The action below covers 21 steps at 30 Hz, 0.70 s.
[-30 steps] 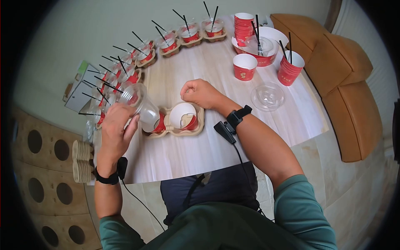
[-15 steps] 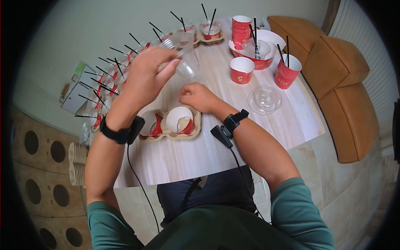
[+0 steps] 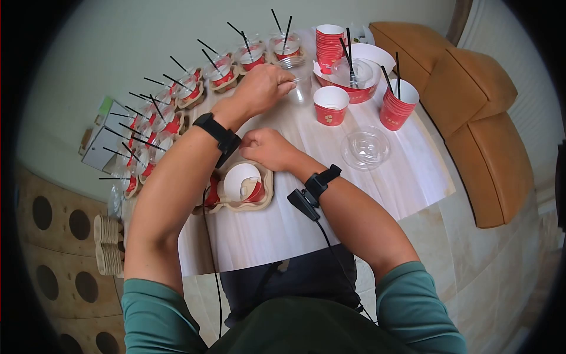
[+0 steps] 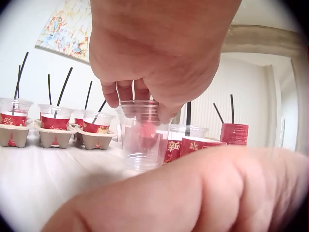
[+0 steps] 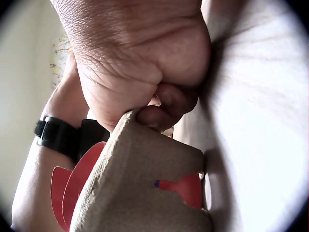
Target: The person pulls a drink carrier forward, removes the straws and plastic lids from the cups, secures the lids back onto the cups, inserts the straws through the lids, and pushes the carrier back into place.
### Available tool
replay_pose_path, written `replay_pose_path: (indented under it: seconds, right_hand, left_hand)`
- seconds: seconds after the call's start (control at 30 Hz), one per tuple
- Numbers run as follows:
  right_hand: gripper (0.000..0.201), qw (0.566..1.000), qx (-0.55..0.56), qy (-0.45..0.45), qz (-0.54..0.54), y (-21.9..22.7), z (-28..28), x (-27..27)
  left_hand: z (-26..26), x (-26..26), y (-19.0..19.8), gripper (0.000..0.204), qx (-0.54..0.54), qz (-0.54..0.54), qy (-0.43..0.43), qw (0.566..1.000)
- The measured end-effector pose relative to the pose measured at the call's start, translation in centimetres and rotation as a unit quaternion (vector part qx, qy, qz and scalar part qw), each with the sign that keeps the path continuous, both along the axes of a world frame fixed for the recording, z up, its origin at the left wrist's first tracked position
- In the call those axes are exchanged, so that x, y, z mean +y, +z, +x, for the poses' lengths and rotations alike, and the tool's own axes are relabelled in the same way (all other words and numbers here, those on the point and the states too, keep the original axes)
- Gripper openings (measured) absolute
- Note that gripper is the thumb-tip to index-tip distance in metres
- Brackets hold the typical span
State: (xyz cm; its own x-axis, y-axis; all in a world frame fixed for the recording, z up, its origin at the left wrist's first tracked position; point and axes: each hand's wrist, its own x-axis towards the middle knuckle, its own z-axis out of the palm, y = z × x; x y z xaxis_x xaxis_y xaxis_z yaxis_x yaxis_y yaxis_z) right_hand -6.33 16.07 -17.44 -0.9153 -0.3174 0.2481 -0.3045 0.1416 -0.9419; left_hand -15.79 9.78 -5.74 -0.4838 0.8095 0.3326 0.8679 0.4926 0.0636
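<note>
My left hand point(image 3: 265, 87) reaches across the table and grips a clear plastic cup point(image 3: 299, 87) by its rim from above. In the left wrist view the fingers point(image 4: 126, 94) curl over the cup point(image 4: 140, 145), which is upright at the table top. My right hand point(image 3: 266, 147) is a fist at the far rim of a cardboard two-cup carrier point(image 3: 266, 197). In the right wrist view its curled fingers point(image 5: 159, 104) pinch the carrier's edge point(image 5: 145, 183). A red paper cup point(image 3: 243, 183) sits in the carrier's right slot. My left forearm hides most of the left slot.
Carriers of lidded cups with black straws point(image 3: 171, 112) curve along the far left edge. At the far right stand a stack of red cups point(image 3: 328, 41), a red bowl point(image 3: 359, 91), a single red cup point(image 3: 330, 106), another stack point(image 3: 395, 109) and a clear dome lid point(image 3: 365, 147).
My left hand has carried the clear cup from above the carrier's left side up and across to the far side of the table. The right hand has stayed at the carrier.
</note>
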Motion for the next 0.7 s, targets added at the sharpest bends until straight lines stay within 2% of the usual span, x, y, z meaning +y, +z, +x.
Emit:
replay_pose_path:
  seconds: [0.17, 0.3, 0.4, 0.47, 0.6, 0.67, 0.7]
  right_hand:
    - [0.031, 0.999, 0.018, -0.010, 0.040, 0.5, 0.1, 0.3]
    - [0.028, 1.000, 0.006, -0.005, 0.016, 0.3, 0.2, 0.2]
    - [0.026, 1.000, -0.001, 0.000, 0.006, 0.0, 0.0, -0.2]
    - [0.025, 1.000, -0.008, 0.008, 0.002, -0.1, -0.2, -0.1]
    - [0.028, 1.000, -0.002, 0.001, 0.009, -0.6, -0.3, -0.1]
    - [0.027, 0.999, -0.016, 0.011, -0.025, -1.1, -0.5, -0.1]
    - [0.021, 0.999, -0.016, 0.029, -0.036, -1.3, -0.6, -0.1]
  left_hand:
    - [-0.1, 0.1, -2.1, 0.024, -0.035, 0.002, -0.003, 0.999]
    - [-0.8, -0.8, -2.2, 0.024, 0.007, -0.021, -0.027, 0.999]
    - [0.0, -1.5, -1.4, 0.024, 0.012, -0.045, 0.009, 0.999]
    - [0.6, -1.8, -1.2, 0.024, -0.018, -0.019, -0.029, 0.999]
    - [1.5, -2.2, -0.9, 0.027, -0.046, -0.059, -0.013, 0.997]
    - [1.8, -2.9, -1.2, 0.036, 0.009, -0.059, -0.006, 0.998]
    - [1.4, -3.3, -1.3, 0.042, 0.055, -0.028, -0.034, 0.998]
